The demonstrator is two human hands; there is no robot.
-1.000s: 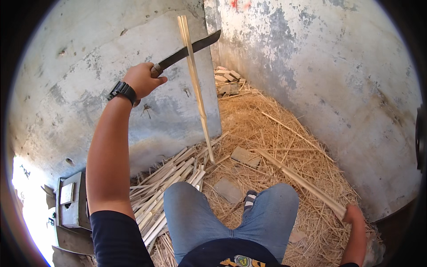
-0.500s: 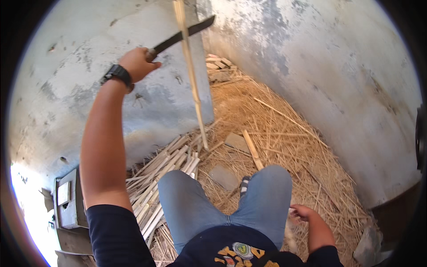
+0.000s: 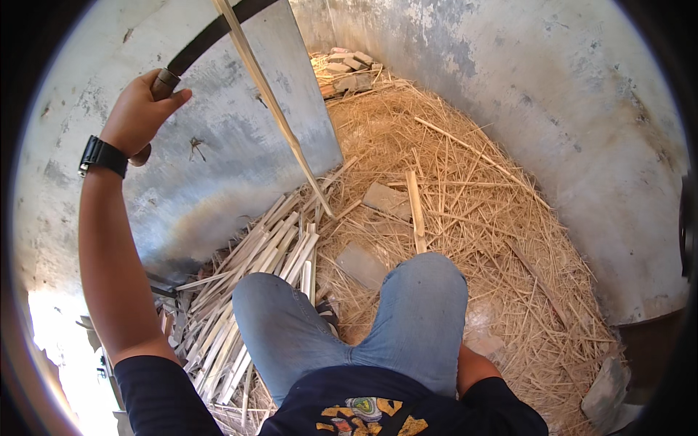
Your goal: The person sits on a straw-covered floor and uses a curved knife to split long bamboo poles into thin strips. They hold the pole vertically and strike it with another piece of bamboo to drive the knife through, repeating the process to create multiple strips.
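In the upper left, my left hand (image 3: pixel 137 109) is wrapped round the handle of a machete (image 3: pixel 205 45), its dark blade slanting up to the right and past the frame's top. Crossing the blade is a long pale bamboo strip (image 3: pixel 273 105); whether the two are joined or only overlap, I cannot tell. The strip leans up to the left, its lower end down by the pile of split strips (image 3: pixel 251 291). Of my right arm only a piece of forearm (image 3: pixel 476 369) shows beside my right thigh; the right hand is hidden.
Straw and shavings (image 3: pixel 487 211) cover the floor. A thicker bamboo piece (image 3: pixel 415 211) lies ahead of my right knee, near flat slabs (image 3: pixel 362 264). Bricks (image 3: pixel 352 62) are stacked at the back. Grey walls (image 3: pixel 538 131) stand on both sides.
My left hand has moved left and slightly up with the machete. The bamboo strip's upper part has tipped left with it. My right hand has gone out of sight behind my thigh.
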